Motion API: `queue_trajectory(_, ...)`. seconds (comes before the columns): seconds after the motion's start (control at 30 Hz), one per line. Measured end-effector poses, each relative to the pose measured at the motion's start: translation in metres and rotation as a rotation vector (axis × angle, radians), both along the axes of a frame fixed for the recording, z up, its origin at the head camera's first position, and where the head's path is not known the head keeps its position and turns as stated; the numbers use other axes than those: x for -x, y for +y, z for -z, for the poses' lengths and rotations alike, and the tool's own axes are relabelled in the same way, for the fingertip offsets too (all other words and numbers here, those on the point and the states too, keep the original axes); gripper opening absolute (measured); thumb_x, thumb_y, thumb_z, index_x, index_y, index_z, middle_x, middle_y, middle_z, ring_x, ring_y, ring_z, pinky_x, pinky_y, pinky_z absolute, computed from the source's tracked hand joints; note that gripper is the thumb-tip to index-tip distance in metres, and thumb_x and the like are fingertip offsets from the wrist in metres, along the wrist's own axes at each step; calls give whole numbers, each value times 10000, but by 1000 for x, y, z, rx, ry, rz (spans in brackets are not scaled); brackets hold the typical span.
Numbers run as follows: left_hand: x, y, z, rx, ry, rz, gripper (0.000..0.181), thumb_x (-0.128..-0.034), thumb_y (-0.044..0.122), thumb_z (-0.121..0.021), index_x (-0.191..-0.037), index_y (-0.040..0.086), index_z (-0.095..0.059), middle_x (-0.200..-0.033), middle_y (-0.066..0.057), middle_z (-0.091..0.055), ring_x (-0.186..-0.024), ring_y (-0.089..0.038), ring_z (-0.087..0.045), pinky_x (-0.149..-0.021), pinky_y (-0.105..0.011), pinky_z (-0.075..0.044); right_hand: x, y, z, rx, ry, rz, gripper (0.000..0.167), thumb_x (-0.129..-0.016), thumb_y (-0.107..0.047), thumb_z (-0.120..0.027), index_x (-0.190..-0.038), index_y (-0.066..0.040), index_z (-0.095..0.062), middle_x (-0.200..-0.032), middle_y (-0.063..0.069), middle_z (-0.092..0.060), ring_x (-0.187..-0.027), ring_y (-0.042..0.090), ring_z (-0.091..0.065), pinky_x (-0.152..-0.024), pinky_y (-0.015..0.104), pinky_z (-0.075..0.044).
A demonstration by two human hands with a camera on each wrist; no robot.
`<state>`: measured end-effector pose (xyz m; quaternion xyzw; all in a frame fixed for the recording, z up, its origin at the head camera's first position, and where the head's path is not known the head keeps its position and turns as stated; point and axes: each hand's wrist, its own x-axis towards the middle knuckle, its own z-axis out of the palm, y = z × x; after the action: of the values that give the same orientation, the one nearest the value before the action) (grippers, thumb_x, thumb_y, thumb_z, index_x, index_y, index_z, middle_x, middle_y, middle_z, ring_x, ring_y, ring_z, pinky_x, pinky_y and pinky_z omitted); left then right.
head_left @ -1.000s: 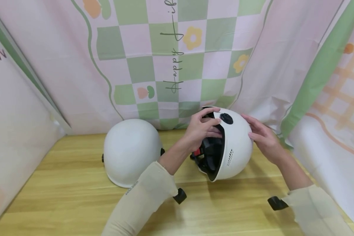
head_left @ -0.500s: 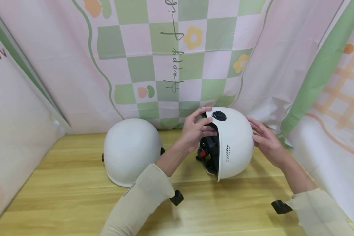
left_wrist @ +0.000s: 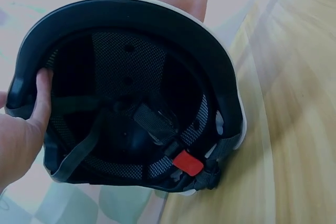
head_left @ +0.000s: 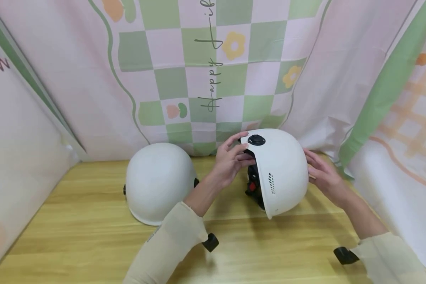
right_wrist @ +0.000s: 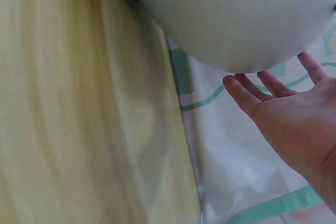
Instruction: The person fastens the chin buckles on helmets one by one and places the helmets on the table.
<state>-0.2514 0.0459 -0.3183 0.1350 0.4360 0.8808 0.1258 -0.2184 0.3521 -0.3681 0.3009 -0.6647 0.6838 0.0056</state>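
Note:
A white helmet [head_left: 282, 173] is tipped on its side at the right of the wooden surface, its opening facing left. My left hand [head_left: 228, 163] grips its rim near a round black fitting [head_left: 256, 140], with fingers both inside and outside the edge. The left wrist view looks into the dark padded interior, where straps and a red buckle [left_wrist: 188, 162] hang. On the far side of the shell, fingertips of my right hand [head_left: 326, 179] touch the smooth white surface, fingers nearly straight.
A second white helmet [head_left: 159, 181] stands dome up on the wooden surface [head_left: 92, 244], left of my left forearm. Behind rises a checkered curtain [head_left: 230, 79], close to both helmets. Fabric walls bound the left and right sides.
The gripped helmet has turned so that less of its interior faces the head camera, and its black fitting has shifted left. My left hand moved slightly left, the right hand slightly right.

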Motion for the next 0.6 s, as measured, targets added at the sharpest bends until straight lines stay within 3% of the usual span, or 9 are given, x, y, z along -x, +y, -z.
queue_trajectory(0.23, -1, -9, 4, -26, -11, 3, 456, -1029, -30, -509, -1482, 17, -498, -1196, -141, -653, -734, -178, -686, -695, -302, -591, -6, 4, 10, -90, -22, -12, 629, -1065, 26, -377, -1643, -204, -290, -1542, -143, -393, -1326, 34, -516, -1005, 197, -480)
queue_trajectory(0.4, 0, -17, 7, -9, -2, 20, 460, -1040, -10, -481, -1498, 33, -471, -1241, -129, -617, -806, -180, -679, -749, -315, -571, -9, 3, 15, -148, -21, -14, 708, -1051, 23, -442, -1675, -174, -172, -1534, -131, -387, -1300, 66, -537, -1001, 223, -485)
queue_trajectory(0.6, 1, -24, 9, 10, 0, 38, 464, -1044, -4, -467, -1506, 43, -468, -1217, -113, -611, -830, -188, -668, -783, -324, -565, -10, 0, 19, -134, -30, -50, 738, -1045, 24, -459, -1676, -204, -153, -1513, -104, -454, -1261, 114, -591, -991, 259, -508)
